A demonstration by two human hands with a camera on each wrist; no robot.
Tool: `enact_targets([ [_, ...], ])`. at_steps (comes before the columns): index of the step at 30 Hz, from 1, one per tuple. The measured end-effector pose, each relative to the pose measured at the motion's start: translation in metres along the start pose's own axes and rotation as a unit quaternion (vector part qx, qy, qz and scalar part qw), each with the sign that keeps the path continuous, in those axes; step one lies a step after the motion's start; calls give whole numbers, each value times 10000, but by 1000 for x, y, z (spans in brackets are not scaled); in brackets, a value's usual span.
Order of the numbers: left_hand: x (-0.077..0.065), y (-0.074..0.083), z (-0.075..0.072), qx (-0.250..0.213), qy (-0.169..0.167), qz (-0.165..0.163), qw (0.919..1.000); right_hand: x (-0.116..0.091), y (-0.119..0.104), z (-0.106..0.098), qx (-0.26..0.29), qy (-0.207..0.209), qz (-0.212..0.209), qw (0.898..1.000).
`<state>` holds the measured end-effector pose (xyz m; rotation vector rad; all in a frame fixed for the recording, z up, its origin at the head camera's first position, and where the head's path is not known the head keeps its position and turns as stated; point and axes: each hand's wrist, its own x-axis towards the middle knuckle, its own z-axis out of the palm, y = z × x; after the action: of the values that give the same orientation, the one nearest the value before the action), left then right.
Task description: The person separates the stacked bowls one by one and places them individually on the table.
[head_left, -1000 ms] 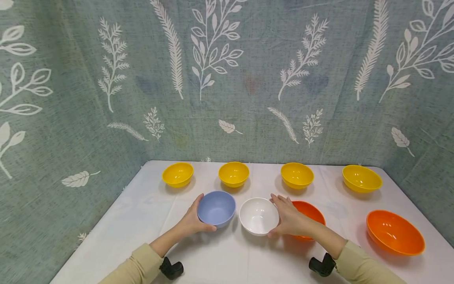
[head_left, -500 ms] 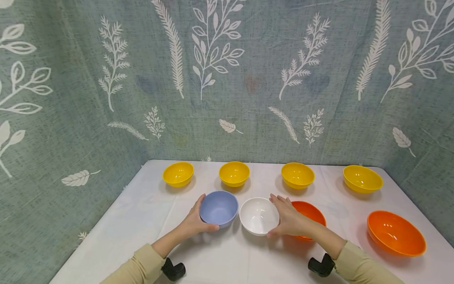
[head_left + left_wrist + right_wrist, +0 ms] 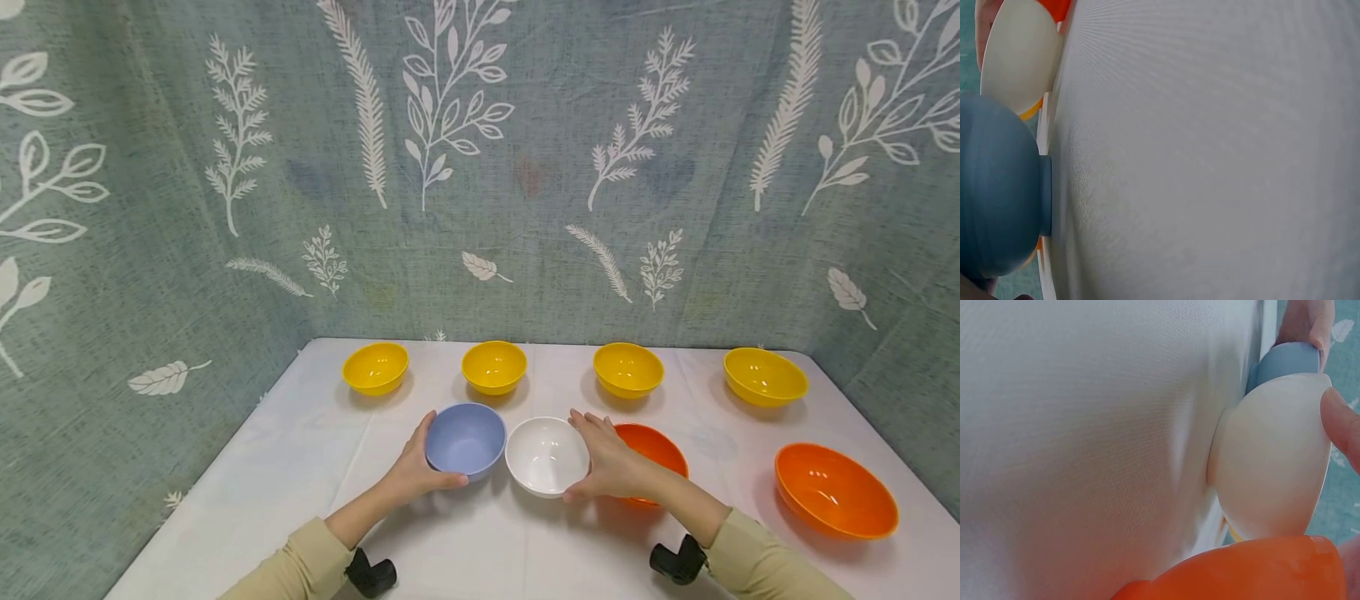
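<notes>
In the head view a blue bowl (image 3: 465, 442) stands near the middle of the table, held at its left side by my left hand (image 3: 415, 472), thumb toward me and fingers at the far side. Just right of it is a white bowl (image 3: 547, 457), a narrow gap between their rims. My right hand (image 3: 611, 460) spans the white bowl's right side, and the right wrist view has my thumb (image 3: 1342, 428) on its rim. Both bowls are upright. From the left wrist, the blue bowl's base (image 3: 1045, 195) shows close to the cloth.
An orange bowl (image 3: 660, 450) lies partly hidden behind my right hand and forearm; a larger-looking orange bowl (image 3: 836, 492) stands farther right. Several yellow bowls (image 3: 494, 368) form a row along the back of the white-covered table (image 3: 465, 542). A patterned green curtain (image 3: 525, 208) hangs behind.
My left hand has moved the blue bowl slightly to the right, closer to the white bowl. The right hand and white bowl have stayed in place.
</notes>
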<state>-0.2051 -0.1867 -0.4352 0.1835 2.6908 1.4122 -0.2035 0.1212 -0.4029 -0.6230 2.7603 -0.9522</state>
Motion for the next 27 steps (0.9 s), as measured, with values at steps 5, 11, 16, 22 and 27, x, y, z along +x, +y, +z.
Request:
enact_targets([
  [5, -1, 1, -1, 17, -39, 55, 10000, -1, 0, 0, 25, 2, 42, 10000],
  [11, 1, 14, -10, 193, 195, 452, 9986, -1, -1, 0, 79, -53, 108, 9999],
  [16, 4, 41, -10, 428, 73, 931, 9947, -2, 0, -1, 88, -24, 81, 9999],
  [22, 9, 60, 10, 1074, -563, 1475, 9816, -2, -1, -1, 111, -36, 111, 9999],
  [27, 15, 72, 31, 1684, -955, 1960, 9613, -2, -1, 0, 91, -9, 200, 9998],
])
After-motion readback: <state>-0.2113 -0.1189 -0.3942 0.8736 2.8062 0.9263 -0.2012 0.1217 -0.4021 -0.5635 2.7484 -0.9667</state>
